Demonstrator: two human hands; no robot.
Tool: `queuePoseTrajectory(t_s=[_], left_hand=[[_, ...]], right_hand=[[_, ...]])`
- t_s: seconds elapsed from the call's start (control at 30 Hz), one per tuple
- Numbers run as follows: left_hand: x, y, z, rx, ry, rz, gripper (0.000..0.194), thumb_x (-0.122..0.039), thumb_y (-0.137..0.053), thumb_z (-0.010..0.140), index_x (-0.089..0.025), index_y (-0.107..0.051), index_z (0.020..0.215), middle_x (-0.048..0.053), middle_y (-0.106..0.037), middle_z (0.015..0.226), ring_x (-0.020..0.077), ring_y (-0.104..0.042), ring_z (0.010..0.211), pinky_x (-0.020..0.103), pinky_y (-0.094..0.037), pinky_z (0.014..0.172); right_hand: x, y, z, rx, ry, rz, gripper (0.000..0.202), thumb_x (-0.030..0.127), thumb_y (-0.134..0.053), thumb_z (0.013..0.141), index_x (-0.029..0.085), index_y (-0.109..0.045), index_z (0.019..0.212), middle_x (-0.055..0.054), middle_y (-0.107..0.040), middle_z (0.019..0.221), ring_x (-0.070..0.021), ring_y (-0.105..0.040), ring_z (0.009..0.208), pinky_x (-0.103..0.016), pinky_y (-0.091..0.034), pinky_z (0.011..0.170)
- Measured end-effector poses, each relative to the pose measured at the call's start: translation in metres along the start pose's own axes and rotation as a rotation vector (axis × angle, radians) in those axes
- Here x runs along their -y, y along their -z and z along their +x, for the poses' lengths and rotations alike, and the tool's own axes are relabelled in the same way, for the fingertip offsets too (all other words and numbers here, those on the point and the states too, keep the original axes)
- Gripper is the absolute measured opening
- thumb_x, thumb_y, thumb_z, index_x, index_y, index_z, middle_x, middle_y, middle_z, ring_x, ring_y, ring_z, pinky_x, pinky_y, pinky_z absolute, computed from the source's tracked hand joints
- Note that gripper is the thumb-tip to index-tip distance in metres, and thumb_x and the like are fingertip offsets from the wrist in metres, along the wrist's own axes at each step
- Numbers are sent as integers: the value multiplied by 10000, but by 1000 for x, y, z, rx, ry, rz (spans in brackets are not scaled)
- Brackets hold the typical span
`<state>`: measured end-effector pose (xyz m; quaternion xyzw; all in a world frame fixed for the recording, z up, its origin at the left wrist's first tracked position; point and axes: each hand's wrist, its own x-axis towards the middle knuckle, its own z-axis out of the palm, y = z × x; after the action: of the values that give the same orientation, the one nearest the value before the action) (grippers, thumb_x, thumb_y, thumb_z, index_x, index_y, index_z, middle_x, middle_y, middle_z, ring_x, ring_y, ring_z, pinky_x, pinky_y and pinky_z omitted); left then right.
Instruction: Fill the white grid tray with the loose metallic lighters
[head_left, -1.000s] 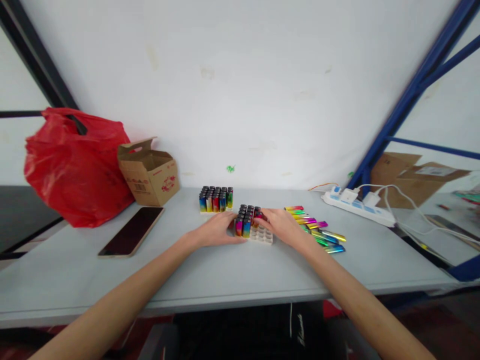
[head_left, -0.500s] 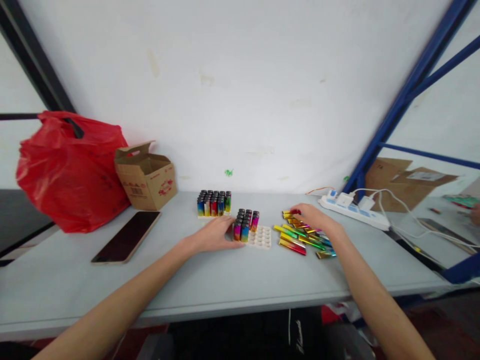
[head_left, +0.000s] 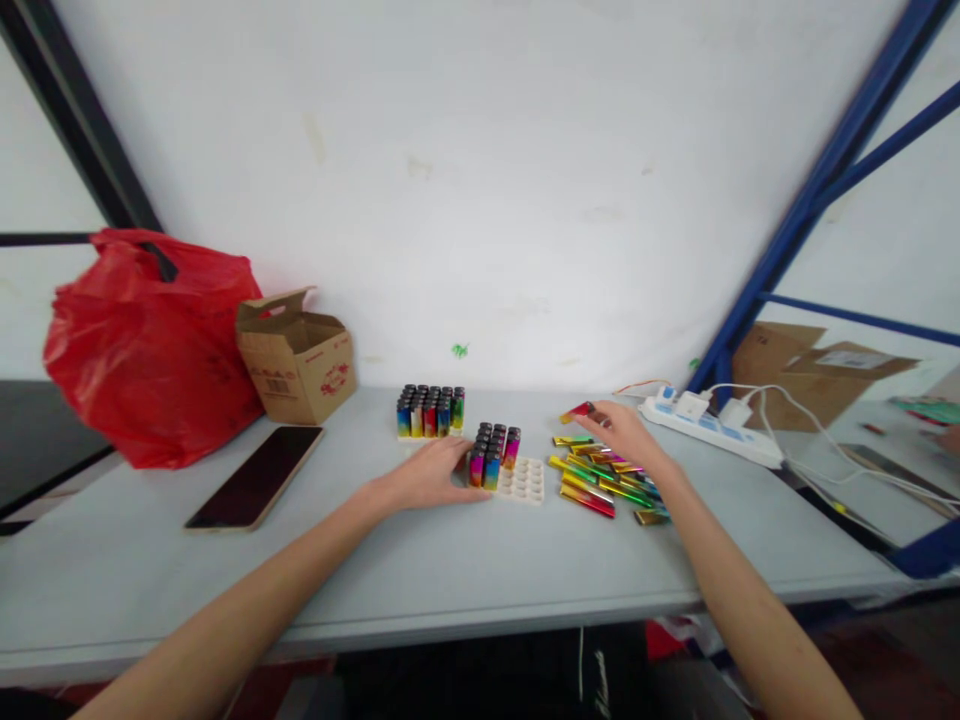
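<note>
Black-topped lighters in bright shaded colours stand upright in several holes of a white tray (head_left: 529,482), whose right part shows bare holes. My left hand (head_left: 429,474) curves around the tray's left end, thumb at the front and fingers behind, gripping it beside the lighters (head_left: 492,460). Between the fingertips of my right hand (head_left: 619,430) is a red-and-yellow lighter (head_left: 576,412), tilted and raised just above the table. Below that hand lies a loose pile of shiny metallic-coloured lighters (head_left: 592,488); the hand and wrist cover part of it.
A second white tray, filled with upright lighters (head_left: 431,412), stands further back. To the left are a phone (head_left: 256,478), an open cardboard box (head_left: 300,360) and a red plastic bag (head_left: 154,350). At right lies a power strip (head_left: 712,430) with plugs and cables, near a blue metal frame (head_left: 780,230).
My right hand has lifted the red-and-yellow lighter off the pile and moved slightly left with it. My left hand stays at the tray.
</note>
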<state>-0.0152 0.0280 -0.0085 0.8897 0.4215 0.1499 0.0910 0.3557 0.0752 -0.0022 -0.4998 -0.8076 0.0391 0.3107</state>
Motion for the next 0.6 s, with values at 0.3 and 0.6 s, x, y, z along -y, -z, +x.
queuePoseTrajectory(t_s=[0.3,0.6], left_hand=[[2,-2,1,-6,0,-23,645,-743,-663,791,-161,-638,1070,142,-711,1132,349,-689,1035,442,-547,927],[-1,1,1,-7,-7,-21,600,-713,-675,793,-172,-640,1050,122,-717,1110,332,-690,1014,418,-541,916]], right_hand=[[23,-15,9,-218,-285,821,495,657,-747,790,175,-747,903,-73,-739,888,-208,-680,817,-385,-605,817],[39,-30,8,-171,-235,733,492,643,-706,854,184,-716,1032,-64,-720,923,-211,-720,787,-421,-631,830]])
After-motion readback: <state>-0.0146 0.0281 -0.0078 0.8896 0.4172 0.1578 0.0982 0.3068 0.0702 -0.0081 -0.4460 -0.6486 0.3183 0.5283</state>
